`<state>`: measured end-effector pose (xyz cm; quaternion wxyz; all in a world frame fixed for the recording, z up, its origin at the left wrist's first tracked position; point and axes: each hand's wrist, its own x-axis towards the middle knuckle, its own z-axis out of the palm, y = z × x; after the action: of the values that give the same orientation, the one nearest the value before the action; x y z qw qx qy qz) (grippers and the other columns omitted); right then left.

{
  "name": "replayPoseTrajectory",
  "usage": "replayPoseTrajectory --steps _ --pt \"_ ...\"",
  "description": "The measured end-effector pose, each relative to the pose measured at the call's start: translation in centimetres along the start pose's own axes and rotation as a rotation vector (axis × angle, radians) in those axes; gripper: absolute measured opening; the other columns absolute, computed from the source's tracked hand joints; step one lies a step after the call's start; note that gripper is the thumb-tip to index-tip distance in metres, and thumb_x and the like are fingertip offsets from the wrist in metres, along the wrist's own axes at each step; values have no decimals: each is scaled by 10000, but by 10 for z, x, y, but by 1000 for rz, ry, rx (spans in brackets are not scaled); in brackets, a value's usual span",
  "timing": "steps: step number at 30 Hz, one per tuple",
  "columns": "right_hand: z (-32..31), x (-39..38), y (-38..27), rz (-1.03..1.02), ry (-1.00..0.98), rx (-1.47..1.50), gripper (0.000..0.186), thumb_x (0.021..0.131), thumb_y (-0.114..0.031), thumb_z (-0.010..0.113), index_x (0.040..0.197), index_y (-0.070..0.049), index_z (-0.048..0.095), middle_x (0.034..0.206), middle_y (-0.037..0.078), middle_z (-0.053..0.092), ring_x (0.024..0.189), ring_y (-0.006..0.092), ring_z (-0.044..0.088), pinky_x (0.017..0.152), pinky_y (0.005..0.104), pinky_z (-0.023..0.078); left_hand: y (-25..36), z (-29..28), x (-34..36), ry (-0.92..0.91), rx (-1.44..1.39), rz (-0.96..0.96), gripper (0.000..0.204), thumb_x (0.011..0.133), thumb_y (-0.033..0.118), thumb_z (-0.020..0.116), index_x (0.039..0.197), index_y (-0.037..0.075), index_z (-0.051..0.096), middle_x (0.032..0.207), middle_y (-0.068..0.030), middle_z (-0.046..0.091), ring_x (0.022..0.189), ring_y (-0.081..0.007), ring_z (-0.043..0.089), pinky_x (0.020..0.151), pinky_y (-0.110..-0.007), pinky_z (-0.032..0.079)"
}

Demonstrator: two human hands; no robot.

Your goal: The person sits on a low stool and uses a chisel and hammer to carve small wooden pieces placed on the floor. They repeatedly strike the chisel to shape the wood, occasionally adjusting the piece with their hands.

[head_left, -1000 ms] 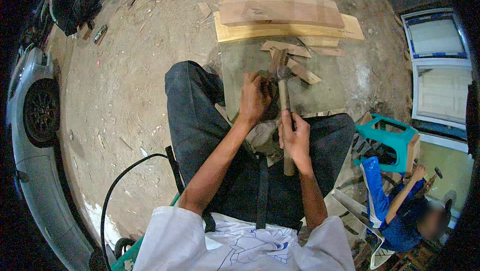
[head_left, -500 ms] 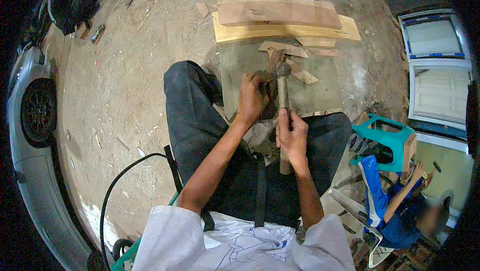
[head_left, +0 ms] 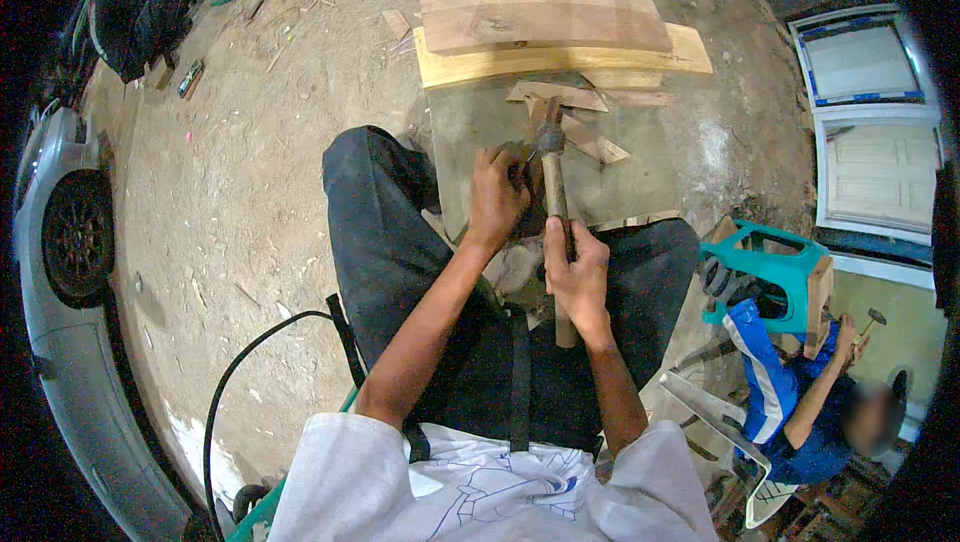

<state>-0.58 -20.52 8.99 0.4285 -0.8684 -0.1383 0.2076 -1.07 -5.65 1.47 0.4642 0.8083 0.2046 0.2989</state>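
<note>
Hammer (head_left: 555, 182) | right hand (head_left: 580, 267), fingers clamped round its stick, head (head_left: 550, 138) far, stick end near | left hand (head_left: 497, 194) left of the head and nearer to it, fingers bent, can't tell what they pinch | brown wood (head_left: 537, 120) by the head, long way running near to far

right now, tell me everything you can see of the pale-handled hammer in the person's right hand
The hammer has a straight, pale brown, wooden-looking handle and a rounded, dark grey head that looks metallic. It points away from the body, leaning slightly left. The right hand grips the handle, leaving its end showing over the dark trousers. The head appears beside a brown, wooden-looking piece; whether they touch is unclear.
</note>
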Motion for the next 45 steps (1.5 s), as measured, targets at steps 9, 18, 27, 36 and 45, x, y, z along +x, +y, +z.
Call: replayPoseTrajectory --steps 9,18,27,36,45 --pt "3 -10 13 108 -31 189 401 1000 -373 518 797 -30 560 530 20 515 384 100 473 363 275 369 5 5 -9 25 239 55 269 740 8 636 999 -29 573 1010 -208 556 972 -406 509 807 -475 463" --pt "-3 -9 8 186 -70 313 407 979 -416 548 806 -49 576 537 14 536 401 112 504 380 298 414 -2 5 -9 -75 364 89 362 689 -22 624 1039 -45 532 1032 -220 529 986 -401 482 875 -462 450" --pt "-1 -8 12 206 -59 283 457 965 -467 548 802 -41 579 548 21 548 400 116 502 384 297 417 -8 8 -11 -4 501 106 340 711 2 622 1035 -43 530 1017 -212 498 989 -397 491 841 -450 455" --pt "1 -10 5 193 -77 311 393 1014 -373 496 814 -37 533 525 -2 476 373 65 425 356 247 341 -8 12 -15 -63 491 -11 320 718 9 609 1028 -32 546 996 -202 509 954 -385 509 816 -449 471" --pt "2 -10 13 178 -80 285 386 1013 -362 501 801 -41 535 537 -2 483 383 68 433 361 245 346 4 3 -11 -37 351 27 368 689 -28 615 1041 -29 506 1015 -219 492 981 -413 488 842 -472 449"
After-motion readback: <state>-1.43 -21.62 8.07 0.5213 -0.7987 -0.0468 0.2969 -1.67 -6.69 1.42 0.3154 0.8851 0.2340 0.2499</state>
